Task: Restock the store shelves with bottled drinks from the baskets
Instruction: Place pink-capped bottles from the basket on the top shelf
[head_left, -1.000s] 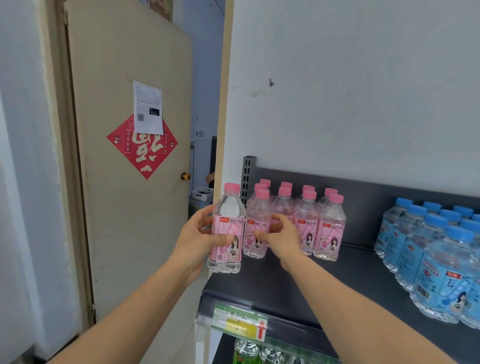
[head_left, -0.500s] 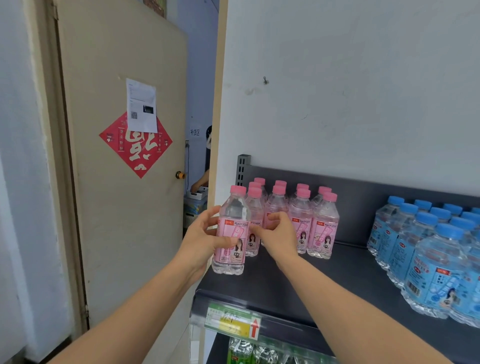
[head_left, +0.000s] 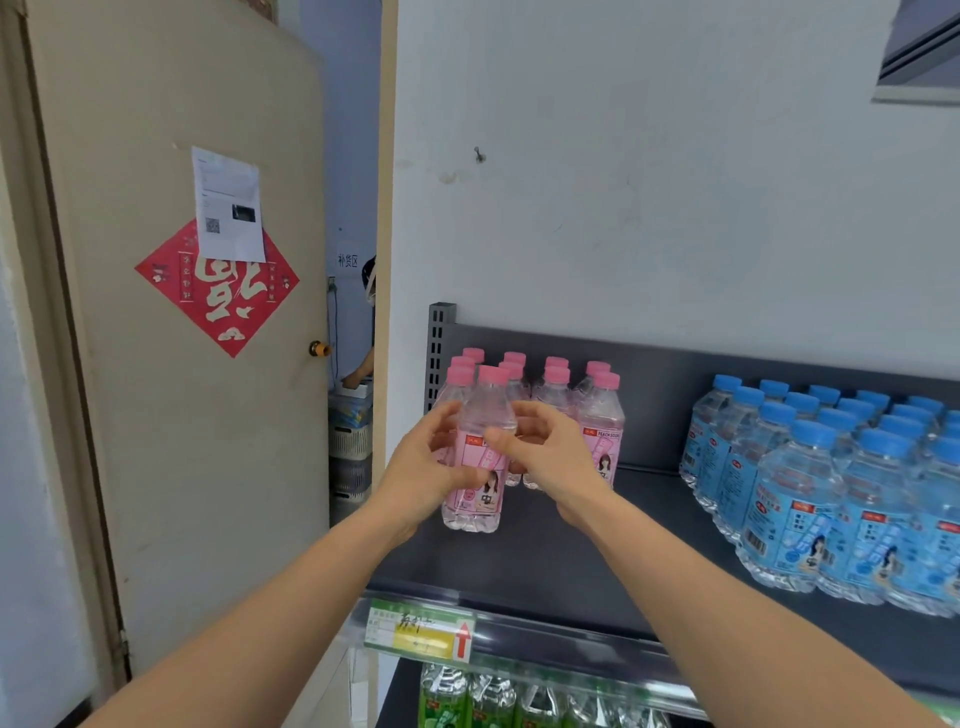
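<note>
Head view: left hand and right hand, grip round one pink bottle, set it on the shelf by the pink row and blue bottles, with room for more.

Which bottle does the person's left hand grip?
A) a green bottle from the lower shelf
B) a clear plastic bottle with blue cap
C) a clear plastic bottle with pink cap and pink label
C: the left hand curls round the clear plastic bottle with pink cap, in front of the other pink-capped bottles.
</note>
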